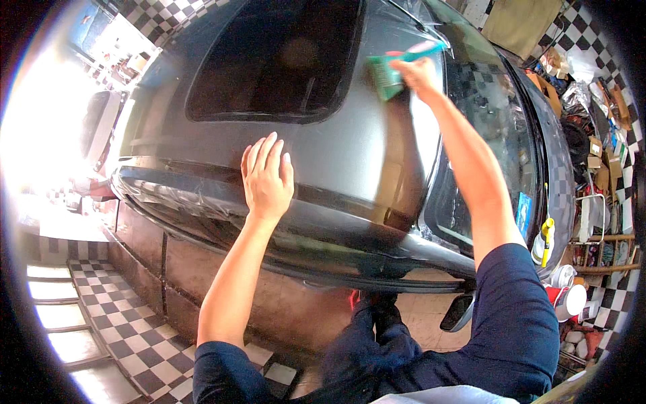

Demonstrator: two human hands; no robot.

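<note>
In the head view, the right hand is closed around a green flat plastic squeegee, pressing its edge onto the dark grey matt car roof just beside the black glass sunroof panel and near the top edge of the windscreen. The left hand lies open and flat, fingers spread a little, on the near side of the roof above the glossy roof rail, holding nothing.

To do this stroke well, I judge the squeegee should stay at a low, steady angle with even pressure, the strokes overlapping and running outward toward the nearest edge so that trapped air or liquid has a way out. The flat left hand serves best as an anchor: firm enough to steady the body and the surface, without dragging. Near the sunroof edge, shorter strokes would lower the risk of creases.

Of packages and labels: a small blue rectangular sticker sits at the lower corner of the windscreen. A white spray bottle with a yellow trigger head stands at the right by the car's front, near white round tubs with a red one lower down. Brown cardboard boxes lie farther right on the black-and-white chequered floor. Their print is too small to tell.
</note>
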